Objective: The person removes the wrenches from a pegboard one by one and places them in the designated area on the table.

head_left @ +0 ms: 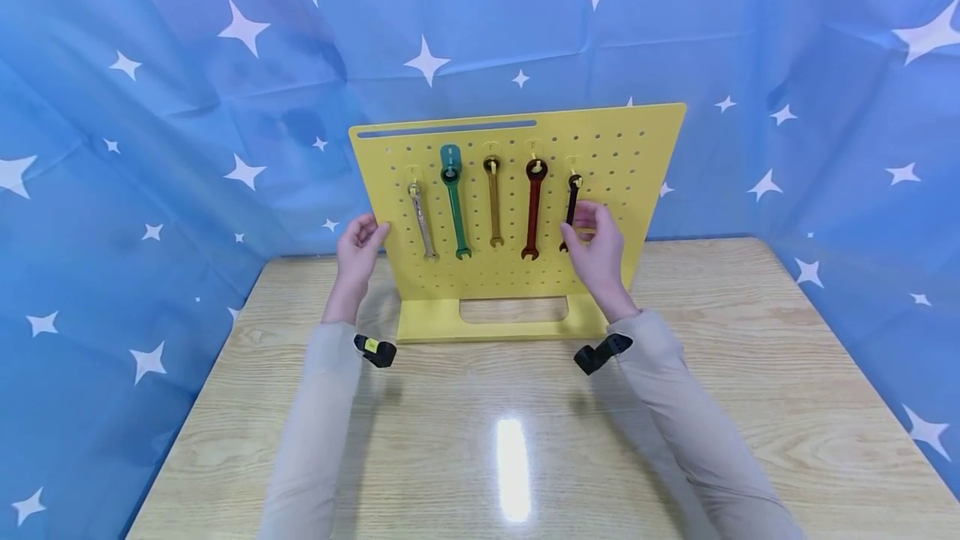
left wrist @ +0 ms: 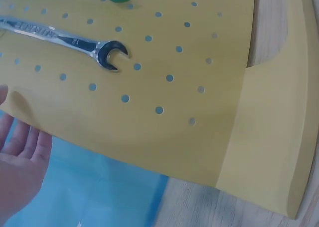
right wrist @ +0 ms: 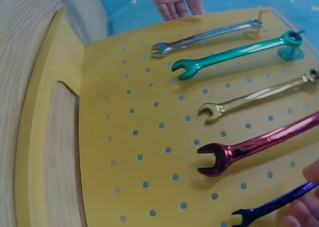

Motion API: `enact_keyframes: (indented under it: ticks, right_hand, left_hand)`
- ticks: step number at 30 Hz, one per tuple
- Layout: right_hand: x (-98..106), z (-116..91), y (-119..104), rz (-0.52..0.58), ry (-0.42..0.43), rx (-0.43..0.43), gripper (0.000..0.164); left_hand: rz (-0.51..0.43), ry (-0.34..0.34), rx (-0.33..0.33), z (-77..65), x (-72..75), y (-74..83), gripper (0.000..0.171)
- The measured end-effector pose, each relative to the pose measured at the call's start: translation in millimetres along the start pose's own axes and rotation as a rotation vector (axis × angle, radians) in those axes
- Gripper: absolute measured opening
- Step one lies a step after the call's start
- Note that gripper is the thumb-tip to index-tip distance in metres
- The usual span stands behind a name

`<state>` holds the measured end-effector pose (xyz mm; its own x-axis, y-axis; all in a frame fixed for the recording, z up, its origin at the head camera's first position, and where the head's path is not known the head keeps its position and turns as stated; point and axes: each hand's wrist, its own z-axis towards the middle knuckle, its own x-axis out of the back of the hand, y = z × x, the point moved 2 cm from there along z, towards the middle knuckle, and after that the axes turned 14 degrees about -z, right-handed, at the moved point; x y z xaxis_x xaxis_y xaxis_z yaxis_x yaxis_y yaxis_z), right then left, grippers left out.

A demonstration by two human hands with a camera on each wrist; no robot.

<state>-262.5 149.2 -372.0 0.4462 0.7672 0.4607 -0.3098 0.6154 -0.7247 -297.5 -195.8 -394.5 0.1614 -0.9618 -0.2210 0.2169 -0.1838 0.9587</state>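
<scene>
A yellow pegboard (head_left: 480,277) stands upright with several combination wrenches hanging on its hooks. At its left edge, my left hand (head_left: 358,247) holds the board, thumb in front and fingers behind. Nearest to that hand hangs the silver wrench (left wrist: 75,41). On the right, my right hand (head_left: 597,247) pinches the dark purple wrench (right wrist: 274,203) between thumb and fingers; its ring end is still on the hook. Between the hands hang a green wrench (head_left: 457,215), a gold wrench (head_left: 494,202) and a red wrench (head_left: 533,211).
The board's base (head_left: 427,322), with a long cutout, rests on a light wooden table (head_left: 450,440). Behind the table hangs a blue curtain (head_left: 495,32) with white stars. A teal hook plate (head_left: 450,155) holds the green wrench; the board's right side shows bare holes.
</scene>
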Motion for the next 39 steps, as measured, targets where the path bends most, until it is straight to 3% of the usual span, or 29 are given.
enact_keyframes:
  ticks: [6,13,25,30,39]
  right_hand:
    - [-0.1,4.9,1.1,0.012,-0.031,-0.069,0.027]
    - [0.7,7.3,3.7,0.003,-0.074,-0.114,0.017]
    - [7.6,2.9,7.4,0.01,-0.093,-0.075,0.012]
    - [11.0,-0.4,5.8,0.003,-0.1,-0.053,0.012]
    - [18.6,-5.0,0.7,0.037,-0.115,-0.026,0.013]
  left_hand:
    - [-0.047,0.01,0.037,3.4,1.4,-0.6,0.011]
    - [-0.041,0.024,0.052,6.5,1.3,-3.2,0.005]
    - [-0.041,0.022,0.066,9.9,3.5,-5.6,0.006]
    - [-0.026,-0.003,0.082,11.5,5.5,-5.3,0.016]
    - [0.008,-0.056,0.12,12.9,9.5,-6.4,0.014]
